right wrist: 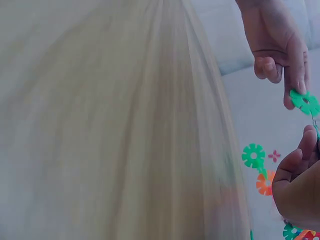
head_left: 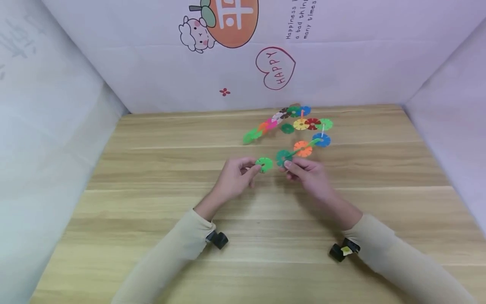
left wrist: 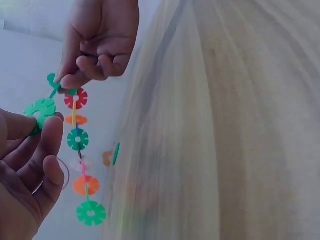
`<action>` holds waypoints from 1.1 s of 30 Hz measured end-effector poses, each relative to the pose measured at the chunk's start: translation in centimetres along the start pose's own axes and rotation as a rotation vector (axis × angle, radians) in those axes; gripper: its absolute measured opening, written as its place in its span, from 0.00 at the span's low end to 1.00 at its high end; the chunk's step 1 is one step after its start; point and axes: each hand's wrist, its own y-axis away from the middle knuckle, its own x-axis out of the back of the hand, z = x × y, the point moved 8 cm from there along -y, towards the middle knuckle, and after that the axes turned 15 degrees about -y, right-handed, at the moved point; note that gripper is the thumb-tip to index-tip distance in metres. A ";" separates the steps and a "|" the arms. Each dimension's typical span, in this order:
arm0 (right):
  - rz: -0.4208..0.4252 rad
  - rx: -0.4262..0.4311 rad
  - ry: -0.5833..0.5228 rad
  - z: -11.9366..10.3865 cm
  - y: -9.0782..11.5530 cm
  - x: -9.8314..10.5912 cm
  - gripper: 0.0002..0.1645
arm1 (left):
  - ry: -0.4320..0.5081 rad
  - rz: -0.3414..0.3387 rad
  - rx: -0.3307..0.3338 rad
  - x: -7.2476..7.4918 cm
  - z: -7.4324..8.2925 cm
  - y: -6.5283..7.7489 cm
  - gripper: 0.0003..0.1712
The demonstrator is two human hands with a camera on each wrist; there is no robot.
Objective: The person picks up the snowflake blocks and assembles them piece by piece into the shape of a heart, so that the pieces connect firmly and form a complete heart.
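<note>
My left hand [head_left: 232, 178] pinches a light green notched plastic disc [head_left: 267, 164] between thumb and fingers. My right hand [head_left: 314, 176] pinches a dark green notched disc [head_left: 282, 157], the near end of a curved chain of interlocked discs. From there the chain runs through an orange disc [head_left: 302, 148], a blue disc [head_left: 322, 140], a light green disc [head_left: 325, 124] and a yellow disc [head_left: 301, 124]. It then bends left to a green disc [head_left: 249, 137] at its far end. In the left wrist view the light green disc [left wrist: 41, 109] is close to the right hand's piece.
A separate dark green disc [head_left: 287, 128] lies inside the chain's curve, and a brown disc [head_left: 295, 105] lies behind the chain. The wooden table [head_left: 152, 169] is bounded by a printed white backdrop [head_left: 152, 76] and white side walls.
</note>
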 end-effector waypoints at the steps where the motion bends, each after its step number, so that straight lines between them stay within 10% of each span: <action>1: -0.009 -0.001 0.012 0.1 0.0 -0.4 0.18 | 0.003 0.004 0.002 0.1 0.1 0.3 0.09; 13: -0.033 -0.004 -0.031 0.4 0.1 -2.5 0.18 | -0.348 0.236 -0.272 1.2 2.3 2.4 0.02; 24: -0.071 -0.011 0.041 0.2 0.0 -3.1 0.15 | -0.775 0.297 -0.513 0.4 5.0 3.2 0.02; 33: -0.082 -0.045 0.041 0.2 0.0 -3.2 0.17 | -0.824 0.322 -0.608 -0.3 6.5 3.5 0.11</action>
